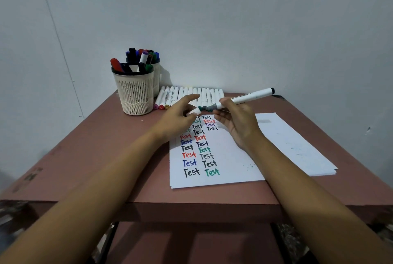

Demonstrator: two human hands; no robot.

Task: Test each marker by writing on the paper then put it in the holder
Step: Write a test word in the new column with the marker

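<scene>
White marker sits in the right hand, gripped near its writing end between thumb and curled fingers, with the barrel slanting up to the right and its black rear end well above the table. It is uncapped, and its grey tip section points left, just above the far edge of the paper. Close beside that tip, the left hand pinches the white cap between thumb and fingers, index finger stretched forward. Both hands hover over the top of the sheet, which carries two columns of the word "Test" in black, red, blue, green and purple, and lies partly on another stack of paper skewed to the right. Behind the hands, a row of white markers lies side by side against the wall. At the far left stand two cream mesh holders, one in front of the other, both holding markers, on the reddish-brown table.
</scene>
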